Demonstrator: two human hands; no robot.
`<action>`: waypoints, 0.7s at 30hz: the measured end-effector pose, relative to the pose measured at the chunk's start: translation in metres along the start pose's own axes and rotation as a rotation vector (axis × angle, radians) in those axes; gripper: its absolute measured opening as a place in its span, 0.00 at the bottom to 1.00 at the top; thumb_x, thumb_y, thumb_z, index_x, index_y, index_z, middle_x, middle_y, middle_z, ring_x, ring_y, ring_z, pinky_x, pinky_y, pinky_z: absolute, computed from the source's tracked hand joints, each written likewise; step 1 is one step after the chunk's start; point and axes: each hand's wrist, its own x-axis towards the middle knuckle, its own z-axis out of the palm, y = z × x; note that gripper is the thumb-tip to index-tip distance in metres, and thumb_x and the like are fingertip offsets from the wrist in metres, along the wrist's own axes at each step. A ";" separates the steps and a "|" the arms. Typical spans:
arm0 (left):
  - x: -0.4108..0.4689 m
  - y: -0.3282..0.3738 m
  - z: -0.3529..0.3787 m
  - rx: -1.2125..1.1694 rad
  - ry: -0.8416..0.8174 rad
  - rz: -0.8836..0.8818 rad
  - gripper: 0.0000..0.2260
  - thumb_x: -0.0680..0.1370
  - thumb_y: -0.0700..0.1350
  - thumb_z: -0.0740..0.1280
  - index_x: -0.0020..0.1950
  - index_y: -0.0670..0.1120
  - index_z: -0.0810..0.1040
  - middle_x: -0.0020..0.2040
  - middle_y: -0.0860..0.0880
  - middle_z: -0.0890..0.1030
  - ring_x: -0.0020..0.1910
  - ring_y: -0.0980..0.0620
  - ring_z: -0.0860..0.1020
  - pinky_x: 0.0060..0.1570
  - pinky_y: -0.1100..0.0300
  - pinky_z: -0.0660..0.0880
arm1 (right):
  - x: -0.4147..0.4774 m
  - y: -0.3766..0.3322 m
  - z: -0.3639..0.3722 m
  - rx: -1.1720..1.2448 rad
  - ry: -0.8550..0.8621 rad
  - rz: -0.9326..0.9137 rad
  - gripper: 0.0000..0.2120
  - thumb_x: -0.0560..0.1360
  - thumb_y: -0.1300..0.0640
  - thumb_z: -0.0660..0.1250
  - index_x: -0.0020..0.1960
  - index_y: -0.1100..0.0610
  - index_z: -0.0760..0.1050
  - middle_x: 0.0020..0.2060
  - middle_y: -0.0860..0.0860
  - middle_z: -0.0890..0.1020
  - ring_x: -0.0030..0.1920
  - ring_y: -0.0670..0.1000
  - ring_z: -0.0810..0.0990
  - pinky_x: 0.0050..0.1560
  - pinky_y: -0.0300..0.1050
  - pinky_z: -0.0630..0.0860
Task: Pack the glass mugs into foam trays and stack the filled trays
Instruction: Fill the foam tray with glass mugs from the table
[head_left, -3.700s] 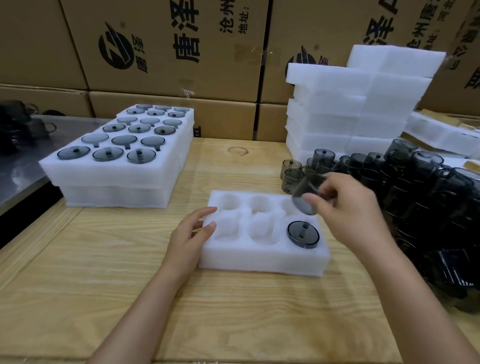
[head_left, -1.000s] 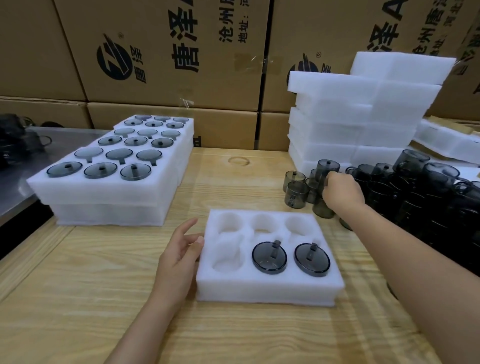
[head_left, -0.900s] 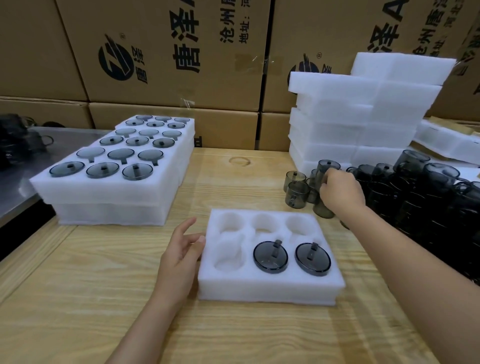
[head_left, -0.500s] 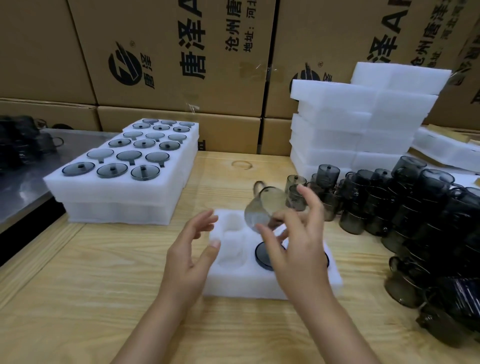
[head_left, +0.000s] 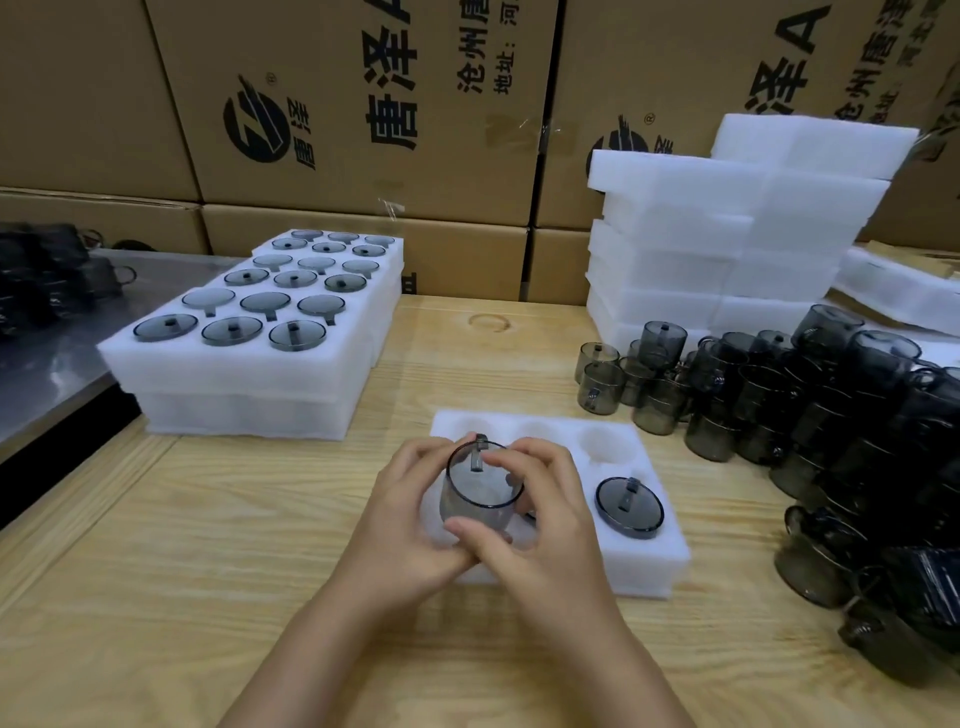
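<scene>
Mug (head_left: 480, 488): held in both hands over the tray's near-left part, tilted, handle on its far side.
Left hand (head_left: 410, 514): fingers curled round the left wall.
Right hand (head_left: 540, 525): fingers wrapped round the right wall.
Tray (head_left: 649, 566): seated mug (head_left: 629, 506) near-right; far pockets unfilled.
Next, judged: level it, turn the handle to the pocket's slot, lower straight, press evenly.
Risk: a skewed entry may tear the foam.

Mug (head_left: 480, 486) fetched from pile (head_left: 831, 415), left hand (head_left: 410, 514) joining grip

Soft even light (edges bowed, slightly blurred)
</scene>
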 end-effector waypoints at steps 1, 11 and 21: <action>0.001 0.000 -0.002 -0.019 0.009 -0.014 0.27 0.63 0.56 0.74 0.61 0.58 0.75 0.57 0.58 0.77 0.60 0.55 0.76 0.61 0.54 0.71 | 0.000 -0.001 0.000 0.006 -0.021 0.007 0.22 0.67 0.50 0.72 0.59 0.45 0.74 0.57 0.40 0.69 0.61 0.43 0.70 0.58 0.31 0.67; 0.004 -0.014 -0.016 -0.215 -0.104 -0.151 0.29 0.66 0.47 0.76 0.66 0.52 0.72 0.61 0.55 0.80 0.65 0.57 0.74 0.65 0.61 0.69 | 0.006 0.005 -0.002 -0.281 -0.246 -0.008 0.10 0.80 0.54 0.58 0.61 0.48 0.70 0.72 0.42 0.62 0.74 0.39 0.51 0.70 0.32 0.50; 0.002 -0.018 -0.008 -0.155 -0.174 -0.145 0.31 0.71 0.52 0.72 0.71 0.60 0.63 0.66 0.62 0.74 0.68 0.65 0.68 0.61 0.74 0.64 | 0.003 0.008 -0.001 -0.449 -0.138 -0.039 0.04 0.78 0.58 0.60 0.51 0.55 0.73 0.54 0.48 0.77 0.65 0.48 0.69 0.62 0.39 0.60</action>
